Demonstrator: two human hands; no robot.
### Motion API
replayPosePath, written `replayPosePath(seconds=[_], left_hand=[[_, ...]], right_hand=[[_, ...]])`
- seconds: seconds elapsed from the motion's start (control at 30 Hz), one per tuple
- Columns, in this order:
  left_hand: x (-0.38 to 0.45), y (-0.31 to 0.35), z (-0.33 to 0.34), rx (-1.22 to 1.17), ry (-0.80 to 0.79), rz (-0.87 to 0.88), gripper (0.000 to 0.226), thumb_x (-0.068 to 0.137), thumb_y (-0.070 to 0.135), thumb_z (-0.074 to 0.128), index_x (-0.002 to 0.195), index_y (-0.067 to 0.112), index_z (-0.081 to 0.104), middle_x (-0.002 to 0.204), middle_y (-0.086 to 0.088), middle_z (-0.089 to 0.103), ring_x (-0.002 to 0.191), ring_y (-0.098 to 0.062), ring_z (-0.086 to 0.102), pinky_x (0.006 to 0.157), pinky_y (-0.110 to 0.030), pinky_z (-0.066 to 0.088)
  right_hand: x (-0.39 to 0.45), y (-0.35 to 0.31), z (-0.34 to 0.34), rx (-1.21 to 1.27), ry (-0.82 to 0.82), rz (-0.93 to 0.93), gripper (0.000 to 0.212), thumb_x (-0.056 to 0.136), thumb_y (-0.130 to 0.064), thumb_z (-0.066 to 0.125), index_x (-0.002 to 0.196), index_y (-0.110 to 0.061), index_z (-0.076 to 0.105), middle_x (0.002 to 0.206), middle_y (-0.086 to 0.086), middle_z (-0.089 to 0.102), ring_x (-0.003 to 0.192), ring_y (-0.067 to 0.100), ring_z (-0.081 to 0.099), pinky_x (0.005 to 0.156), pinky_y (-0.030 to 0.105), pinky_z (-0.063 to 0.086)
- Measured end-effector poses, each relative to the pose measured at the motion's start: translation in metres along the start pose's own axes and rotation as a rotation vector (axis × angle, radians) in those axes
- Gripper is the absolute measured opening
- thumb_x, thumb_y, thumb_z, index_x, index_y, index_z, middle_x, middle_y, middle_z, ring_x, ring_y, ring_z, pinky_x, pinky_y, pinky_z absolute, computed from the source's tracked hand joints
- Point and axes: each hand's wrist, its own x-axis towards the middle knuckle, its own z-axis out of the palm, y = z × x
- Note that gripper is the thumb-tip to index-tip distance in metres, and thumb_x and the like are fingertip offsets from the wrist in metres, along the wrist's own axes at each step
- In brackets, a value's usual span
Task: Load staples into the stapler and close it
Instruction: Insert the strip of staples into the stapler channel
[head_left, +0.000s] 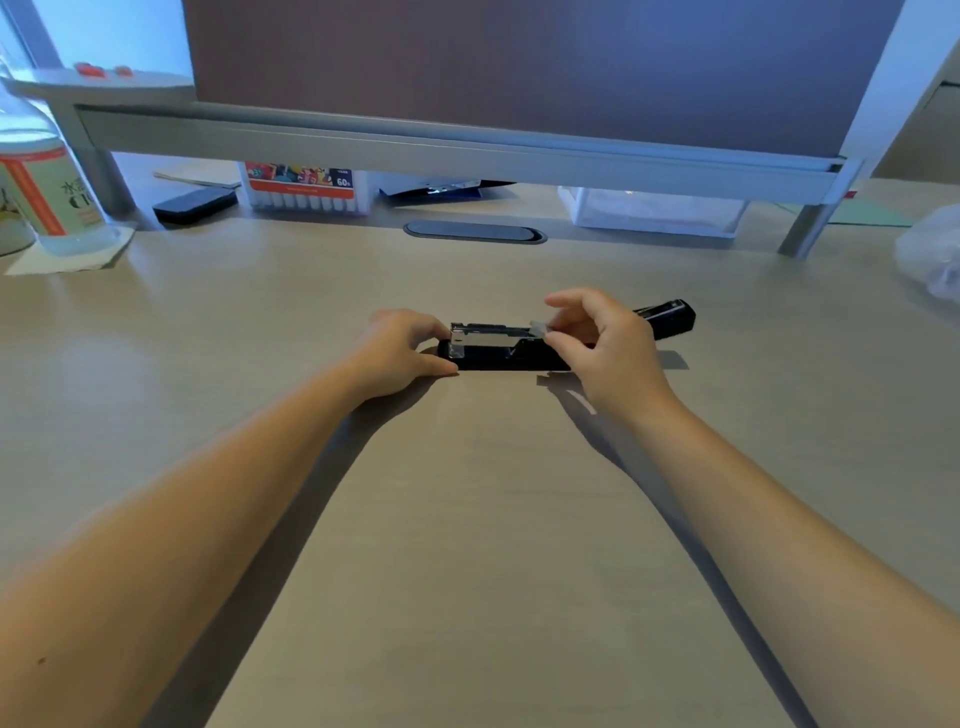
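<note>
A black stapler (511, 354) lies open across the middle of the desk, its lid (667, 318) swung back flat to the right. The silver staple channel (488, 335) faces up. My left hand (397, 349) grips the stapler's left end, thumb in front and fingers behind. My right hand (608, 345) pinches a short silver strip of staples (539, 328) between thumb and forefinger, right at the channel's right end. Whether the strip touches the channel I cannot tell.
A monitor riser (415, 143) spans the back of the desk, with a marker box (304, 189), a black case (195, 205) and a clear box (654, 210) under it. A bottle (44, 197) stands at far left, a plastic bag (932, 249) at far right.
</note>
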Motion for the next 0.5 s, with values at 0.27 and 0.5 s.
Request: replayPosePath(seconds=[0.27, 0.5], left_hand=[[0.006, -0.012, 0.004, 0.025, 0.006, 0.041, 0.037, 0.076, 0.027, 0.063, 0.110, 0.014, 0.058, 0.116, -0.012, 0.059, 0.109, -0.027, 0.048, 0.096, -0.042, 0.039], [0.009, -0.018, 0.005, 0.018, 0.012, 0.052, 0.038, 0.075, 0.029, 0.063, 0.110, 0.016, 0.058, 0.116, -0.010, 0.059, 0.111, -0.027, 0.047, 0.097, -0.046, 0.038]], right_hand=[[0.029, 0.000, 0.030, -0.054, -0.063, -0.090, 0.022, 0.081, -0.001, 0.056, 0.103, 0.000, 0.061, 0.107, 0.015, 0.061, 0.086, 0.015, 0.056, 0.076, 0.008, 0.041], [0.031, 0.001, 0.031, -0.100, -0.148, -0.123, 0.022, 0.082, -0.003, 0.057, 0.104, -0.002, 0.062, 0.103, 0.016, 0.069, 0.088, 0.012, 0.057, 0.081, 0.013, 0.040]])
